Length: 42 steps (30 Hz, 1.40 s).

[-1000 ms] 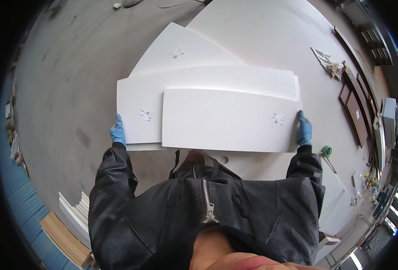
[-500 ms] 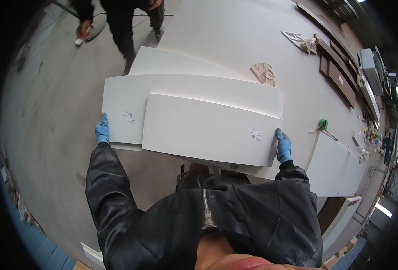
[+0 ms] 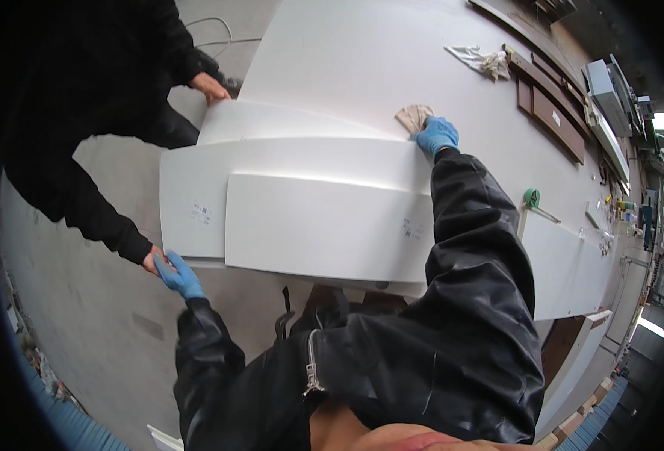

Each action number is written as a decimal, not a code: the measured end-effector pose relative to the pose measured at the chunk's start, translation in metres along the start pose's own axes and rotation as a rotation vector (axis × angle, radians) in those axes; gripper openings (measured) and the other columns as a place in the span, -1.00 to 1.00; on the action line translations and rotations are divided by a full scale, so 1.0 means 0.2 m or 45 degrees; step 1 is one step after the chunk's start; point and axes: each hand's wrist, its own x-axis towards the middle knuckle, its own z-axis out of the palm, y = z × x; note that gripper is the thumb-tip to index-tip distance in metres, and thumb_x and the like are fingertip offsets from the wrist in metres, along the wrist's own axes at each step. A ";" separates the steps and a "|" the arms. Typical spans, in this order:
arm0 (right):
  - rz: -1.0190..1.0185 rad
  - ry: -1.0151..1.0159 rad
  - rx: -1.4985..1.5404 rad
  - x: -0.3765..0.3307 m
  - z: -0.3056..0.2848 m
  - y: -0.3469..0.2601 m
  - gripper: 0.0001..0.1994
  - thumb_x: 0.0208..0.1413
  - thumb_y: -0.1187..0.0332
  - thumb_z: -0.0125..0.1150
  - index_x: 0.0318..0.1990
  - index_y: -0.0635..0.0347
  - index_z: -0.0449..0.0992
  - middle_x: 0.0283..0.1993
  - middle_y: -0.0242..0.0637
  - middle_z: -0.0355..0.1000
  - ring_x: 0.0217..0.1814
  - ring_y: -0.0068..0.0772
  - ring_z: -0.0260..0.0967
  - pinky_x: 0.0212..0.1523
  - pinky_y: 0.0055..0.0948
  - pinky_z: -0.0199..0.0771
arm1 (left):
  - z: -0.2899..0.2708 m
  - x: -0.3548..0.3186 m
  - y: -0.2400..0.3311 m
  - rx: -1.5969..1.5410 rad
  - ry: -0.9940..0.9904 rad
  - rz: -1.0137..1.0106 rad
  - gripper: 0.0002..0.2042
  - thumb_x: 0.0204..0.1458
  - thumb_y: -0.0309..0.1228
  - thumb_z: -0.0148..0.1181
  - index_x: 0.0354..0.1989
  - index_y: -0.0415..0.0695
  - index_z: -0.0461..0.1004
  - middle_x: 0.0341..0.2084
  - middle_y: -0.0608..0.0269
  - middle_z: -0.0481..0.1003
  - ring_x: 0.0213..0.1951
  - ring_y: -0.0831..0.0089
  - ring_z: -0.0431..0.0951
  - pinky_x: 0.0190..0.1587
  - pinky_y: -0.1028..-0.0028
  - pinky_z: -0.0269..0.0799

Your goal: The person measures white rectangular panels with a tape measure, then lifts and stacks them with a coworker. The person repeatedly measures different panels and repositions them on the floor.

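Note:
My right hand, in a blue glove, reaches across the panels and closes on the edge of a beige cloth on the white table surface. My left hand, gloved too, meets a co-worker's bare hand just off the left panel corner. Its fingers are closed around something small and greyish that I cannot make out. Between my arms lie stacked white panels: a smaller top panel, a longer middle panel and another panel behind. Labels show on the upper two.
The co-worker in black leans in from the left, other hand at the rear panel's corner. A white rag, brown boards and a green tape roll lie to the right. Another white panel stands nearby.
My right hand has left the panel's right edge and moved forward to the cloth. My left hand has let go of the panel's left edge. The co-worker has come closer, bringing a hand to mine.

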 end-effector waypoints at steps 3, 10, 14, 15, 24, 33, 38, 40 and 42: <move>-0.013 0.058 -0.129 0.10 0.02 0.03 -0.66 0.06 0.23 0.21 -0.02 0.08 0.64 -0.02 -0.10 0.58 0.06 -0.07 0.54 0.07 -0.20 0.53 | -0.14 -0.37 0.33 0.115 -0.032 0.258 -0.59 0.20 -0.41 0.16 0.15 -0.43 0.36 0.18 -0.26 0.37 0.22 -0.10 0.36 0.30 0.09 0.20; 0.284 0.581 0.428 0.11 0.06 0.61 -0.72 0.10 0.21 0.06 -0.17 0.08 0.62 -0.15 -0.03 0.59 -0.04 0.06 0.53 -0.02 -0.06 0.51 | -0.32 -1.29 0.75 0.019 -0.522 -0.514 -0.52 0.20 -0.32 0.19 0.20 -0.41 0.33 0.15 -0.21 0.38 0.21 -0.03 0.37 0.29 0.18 0.23; 0.317 0.829 0.763 0.00 0.17 0.83 -0.73 0.10 0.16 0.19 -0.20 0.16 0.59 -0.17 0.03 0.56 -0.09 0.09 0.52 -0.06 -0.04 0.48 | -0.30 -1.54 0.87 -0.158 -0.871 -1.070 -0.49 0.20 -0.23 0.20 0.18 -0.40 0.36 0.08 -0.14 0.47 0.14 0.13 0.45 0.22 0.26 0.31; 0.207 1.003 0.738 -0.01 0.15 0.87 -0.73 0.14 0.17 0.17 -0.18 0.16 0.58 -0.19 0.02 0.57 -0.10 0.08 0.52 -0.07 -0.05 0.50 | -0.32 -1.58 0.92 -0.171 -0.902 -0.979 -0.49 0.21 -0.22 0.20 0.17 -0.39 0.36 0.07 -0.12 0.47 0.13 0.16 0.46 0.21 0.28 0.32; -0.221 1.427 1.151 -0.15 -0.93 1.64 -0.73 0.17 0.20 0.26 -0.29 0.29 0.58 -0.31 -0.11 0.59 -0.33 -0.33 0.51 -0.27 -0.31 0.46 | -0.24 -1.83 1.15 -0.351 -1.063 -0.959 -0.48 0.23 -0.13 0.17 0.13 -0.38 0.40 0.06 0.00 0.50 0.09 0.28 0.46 0.17 0.35 0.35; -0.152 0.035 1.739 -0.43 0.00 1.74 -0.78 0.15 0.39 0.27 -0.10 0.32 0.57 -0.27 -0.28 0.55 -0.29 -0.48 0.50 -0.21 -0.44 0.58 | -0.29 -1.96 1.32 -0.448 -1.057 -1.328 -0.50 0.19 -0.01 0.19 0.10 -0.16 0.40 -0.22 0.37 0.42 -0.19 0.53 0.39 -0.04 0.32 0.41; -0.035 0.262 1.874 -0.13 -0.03 1.94 -0.82 0.14 0.41 0.26 -0.14 0.30 0.57 -0.30 -0.27 0.55 -0.34 -0.43 0.53 -0.24 -0.44 0.63 | -0.34 -1.98 1.38 -0.421 -1.084 -1.361 -0.49 0.19 -0.02 0.18 0.15 -0.16 0.39 -0.20 0.34 0.44 -0.16 0.47 0.42 -0.03 0.30 0.43; 0.057 0.498 2.008 0.02 -0.21 2.04 -0.86 0.14 0.44 0.26 -0.17 0.29 0.57 -0.31 -0.27 0.55 -0.38 -0.42 0.52 -0.28 -0.44 0.64 | -0.33 -2.01 1.38 -0.406 -1.099 -1.356 -0.48 0.19 -0.03 0.19 0.16 -0.17 0.38 -0.18 0.32 0.45 -0.13 0.44 0.43 -0.02 0.29 0.43; 0.054 0.615 2.029 0.11 -0.39 2.09 -0.89 0.14 0.45 0.26 -0.21 0.28 0.57 -0.32 -0.28 0.55 -0.39 -0.42 0.51 -0.30 -0.42 0.64 | -0.32 -2.04 1.38 -0.394 -1.084 -1.382 -0.47 0.18 -0.03 0.19 0.17 -0.18 0.38 -0.14 0.29 0.46 -0.11 0.41 0.45 -0.01 0.29 0.44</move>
